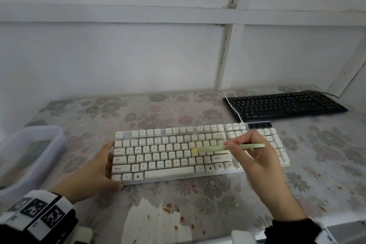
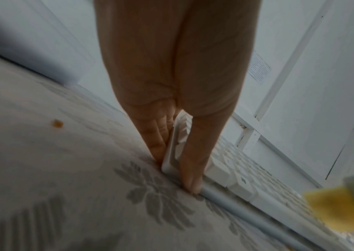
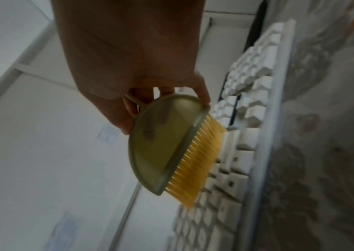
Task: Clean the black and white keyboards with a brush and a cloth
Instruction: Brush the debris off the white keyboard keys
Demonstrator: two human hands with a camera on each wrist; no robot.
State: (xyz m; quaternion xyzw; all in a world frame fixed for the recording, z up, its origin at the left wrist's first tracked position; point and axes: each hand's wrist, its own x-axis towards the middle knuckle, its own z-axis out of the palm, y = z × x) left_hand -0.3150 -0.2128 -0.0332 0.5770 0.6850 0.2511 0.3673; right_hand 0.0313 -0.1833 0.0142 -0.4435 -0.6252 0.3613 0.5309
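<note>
A white keyboard (image 1: 168, 172) lies across the middle of the flowered table. My left hand (image 1: 111, 164) grips its left end, fingers along the side edge and thumb at the front corner (image 2: 193, 185). My right hand (image 1: 229, 144) pinches the handle of a flat green brush (image 1: 217, 147) held over the keyboard's right half. In the right wrist view the brush (image 3: 161, 144) is a half-round body whose yellow bristles (image 3: 195, 161) point at the keys (image 3: 255, 118). A black keyboard (image 1: 283, 105) sits at the back right, untouched.
A clear plastic tub (image 1: 29, 144) stands at the left edge. A white cable (image 1: 231, 105) runs from the white keyboard across the black one's left end. A pale streaked patch with orange-brown crumbs (image 1: 158, 222) lies near the front edge. A white panelled wall closes the back.
</note>
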